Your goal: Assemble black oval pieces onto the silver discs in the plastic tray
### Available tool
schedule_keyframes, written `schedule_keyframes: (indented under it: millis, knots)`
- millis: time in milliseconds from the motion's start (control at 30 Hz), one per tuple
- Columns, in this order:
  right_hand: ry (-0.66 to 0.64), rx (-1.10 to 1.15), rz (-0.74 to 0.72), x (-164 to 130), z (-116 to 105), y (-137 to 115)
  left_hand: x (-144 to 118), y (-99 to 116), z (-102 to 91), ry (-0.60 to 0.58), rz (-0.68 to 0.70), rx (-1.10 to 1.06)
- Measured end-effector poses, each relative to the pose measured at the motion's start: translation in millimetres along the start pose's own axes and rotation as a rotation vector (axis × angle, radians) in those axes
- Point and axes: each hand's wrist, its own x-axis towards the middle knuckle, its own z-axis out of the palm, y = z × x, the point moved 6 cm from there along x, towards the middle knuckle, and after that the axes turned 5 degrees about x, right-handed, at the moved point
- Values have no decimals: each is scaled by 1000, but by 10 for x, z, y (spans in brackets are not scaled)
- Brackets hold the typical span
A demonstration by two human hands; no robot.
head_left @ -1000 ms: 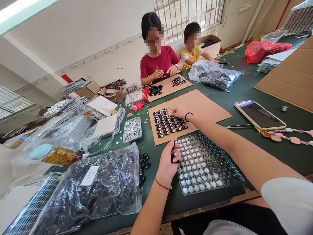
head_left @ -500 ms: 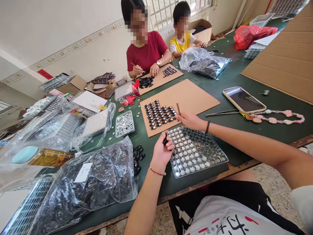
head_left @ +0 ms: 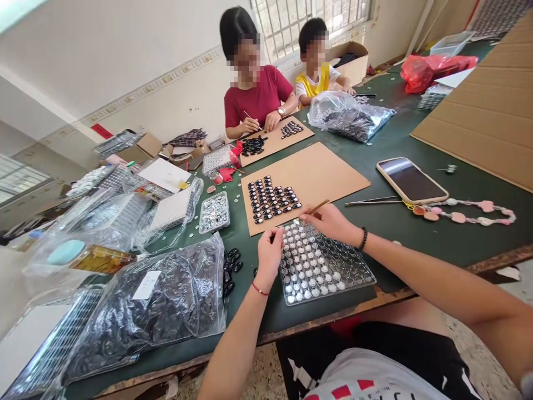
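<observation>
Bright scene; pale light at barred window point(head_left: 285, 28); glare on labelled bag point(head_left: 170, 311); edges stretched; label point(head_left: 146, 285) seemingly blurred

Your left hand point(head_left: 270, 256) hides most of a black piece point(head_left: 272, 239); your right hand point(head_left: 332, 224) covers part of the tray point(head_left: 353, 271). The label point(head_left: 146, 285) is too blurred to read.

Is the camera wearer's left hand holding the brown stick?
No, the right hand grips the brown stick, while the left hand is apart from it, near the clear tray.
</observation>
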Motion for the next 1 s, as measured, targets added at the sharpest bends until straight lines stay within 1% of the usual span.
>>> schedule_keyframes:
  millis: [67,133,200,267,333,400,500,567,667,767,833,867,967,1000]
  knots:
    - [-1,-118,-53,-47,26,-48,-38,88,7,26,151,211]
    - [-27,-227,-98,-80,78,-87,-91,176,53,2,283,338]
    - [-54,-297,-141,-109,129,-128,-136,234,115,-53,365,391]
    - [-76,-326,-177,-137,172,-170,-156,254,158,-96,391,404]
    - [-91,-331,-211,-164,207,-212,-148,242,171,-113,373,407]
    - [-90,-324,-246,-186,232,-245,-125,217,154,-103,341,400]
    - [-56,-336,-299,-197,247,-255,-85,178,113,-81,305,405]
    - [-26,-369,-322,-189,244,-237,-64,164,102,-83,308,462]
    - [-3,-429,-316,-171,233,-196,-36,157,104,-100,329,574]
    - [-20,-461,-291,-161,224,-186,3,166,59,-51,334,611]
    - [-13,-438,-270,-155,196,-201,38,157,11,-10,307,548]
    - [4,-417,-251,-150,169,-208,59,137,-15,5,270,483]
    - [83,-336,-175,-128,69,-209,104,34,-66,30,102,215]
    - [108,-299,-154,-121,40,-204,106,0,-55,14,47,134]
